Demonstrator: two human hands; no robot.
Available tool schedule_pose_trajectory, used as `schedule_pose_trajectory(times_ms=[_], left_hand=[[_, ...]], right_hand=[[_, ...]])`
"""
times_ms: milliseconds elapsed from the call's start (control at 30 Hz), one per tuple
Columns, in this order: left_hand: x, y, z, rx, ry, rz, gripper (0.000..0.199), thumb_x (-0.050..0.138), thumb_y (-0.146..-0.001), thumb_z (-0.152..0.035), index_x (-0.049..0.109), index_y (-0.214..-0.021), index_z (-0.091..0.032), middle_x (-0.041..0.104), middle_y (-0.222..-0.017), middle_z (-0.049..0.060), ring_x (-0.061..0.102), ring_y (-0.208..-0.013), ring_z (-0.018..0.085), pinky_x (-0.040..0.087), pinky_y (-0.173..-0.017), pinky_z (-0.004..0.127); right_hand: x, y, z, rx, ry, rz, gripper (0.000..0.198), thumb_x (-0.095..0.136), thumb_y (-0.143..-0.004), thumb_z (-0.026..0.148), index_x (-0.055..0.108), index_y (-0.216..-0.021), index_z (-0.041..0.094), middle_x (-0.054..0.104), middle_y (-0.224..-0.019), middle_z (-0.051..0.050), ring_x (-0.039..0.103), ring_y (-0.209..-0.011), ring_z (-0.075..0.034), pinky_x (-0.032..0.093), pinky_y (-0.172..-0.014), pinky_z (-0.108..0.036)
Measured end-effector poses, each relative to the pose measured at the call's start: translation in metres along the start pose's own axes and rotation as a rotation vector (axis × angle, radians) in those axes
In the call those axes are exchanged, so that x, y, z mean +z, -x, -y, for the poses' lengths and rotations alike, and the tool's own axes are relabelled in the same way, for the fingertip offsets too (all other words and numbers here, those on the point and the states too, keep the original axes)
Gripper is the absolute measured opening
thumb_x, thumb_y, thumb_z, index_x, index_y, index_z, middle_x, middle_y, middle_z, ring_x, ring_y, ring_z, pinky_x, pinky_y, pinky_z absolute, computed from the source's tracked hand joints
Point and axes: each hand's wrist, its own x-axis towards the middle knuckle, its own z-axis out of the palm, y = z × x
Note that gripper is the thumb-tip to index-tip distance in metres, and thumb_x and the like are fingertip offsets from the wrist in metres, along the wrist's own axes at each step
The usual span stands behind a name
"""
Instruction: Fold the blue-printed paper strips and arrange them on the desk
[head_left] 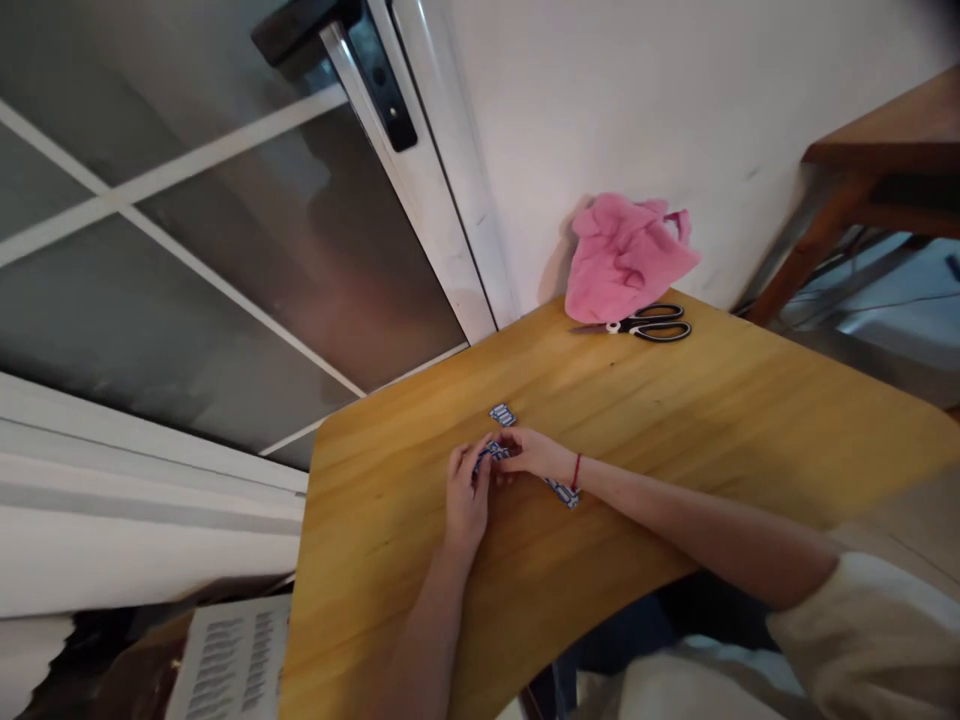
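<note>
A small blue-and-white patterned card stack (491,453) is held between my two hands, low over the wooden table. My left hand (466,495) curls round its left side, with thumb and fingers closed on it. From the right, my right hand (531,455) pinches the same stack; a red string is on that wrist. Just beyond the hands, a similar patterned card (502,414) lies flat on the table. Another patterned piece (564,494) lies under my right wrist, partly covered by it. How many cards are in the hands I cannot tell.
On the wooden table (375,590), black-handled scissors (652,324) lie at the back beside a crumpled pink cloth (626,258) against the wall. A framed glass door (315,230) borders the table's far left. A second wooden table (892,130) stands at right.
</note>
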Motion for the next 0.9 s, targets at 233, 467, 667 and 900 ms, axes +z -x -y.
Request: schedule_pose_trajectory(times_ms=[233, 467, 667, 900], left_hand=[[0.008, 0.004, -0.002, 0.006, -0.072, 0.151, 0.048, 0.053, -0.088, -0.039, 0.045, -0.133, -0.024, 0.035, -0.120, 0.010, 0.038, -0.123, 0.022, 0.032, -0.107, 0.040], [0.006, 0.002, 0.000, -0.084, 0.110, -0.027, 0.039, 0.046, -0.092, -0.036, 0.046, -0.128, -0.022, 0.050, -0.112, 0.009, 0.051, -0.104, 0.018, 0.041, -0.095, 0.035], [-0.004, -0.009, 0.016, -0.151, 0.164, 0.021, 0.016, 0.054, -0.086, -0.031, 0.062, -0.094, -0.019, 0.060, -0.084, 0.003, 0.054, -0.069, 0.012, 0.044, -0.066, 0.024], [-0.015, -0.014, 0.021, -0.110, 0.035, 0.053, 0.010, 0.056, -0.084, -0.026, 0.062, -0.087, -0.019, 0.059, -0.079, 0.001, 0.054, -0.069, 0.012, 0.042, -0.066, 0.024]], right_hand=[[-0.006, -0.001, 0.003, -0.036, 0.039, -0.116, 0.034, 0.075, -0.059, 0.026, 0.055, -0.084, 0.015, 0.062, -0.083, 0.000, 0.059, -0.077, -0.011, 0.048, -0.072, -0.024], [-0.010, 0.001, 0.010, -0.052, 0.142, -0.129, 0.040, 0.075, -0.061, 0.038, 0.051, -0.083, 0.015, 0.058, -0.072, 0.002, 0.053, -0.060, -0.009, 0.043, -0.061, -0.024], [-0.011, 0.006, 0.019, -0.170, 0.654, -0.191, 0.019, 0.068, -0.071, 0.023, 0.059, -0.085, 0.014, 0.052, -0.066, 0.003, 0.046, -0.061, -0.008, 0.035, -0.058, -0.021], [-0.022, 0.005, 0.019, -0.294, 0.911, -0.137, 0.011, 0.063, -0.080, 0.022, 0.065, -0.087, 0.014, 0.060, -0.085, -0.004, 0.053, -0.070, -0.010, 0.042, -0.068, -0.023]])
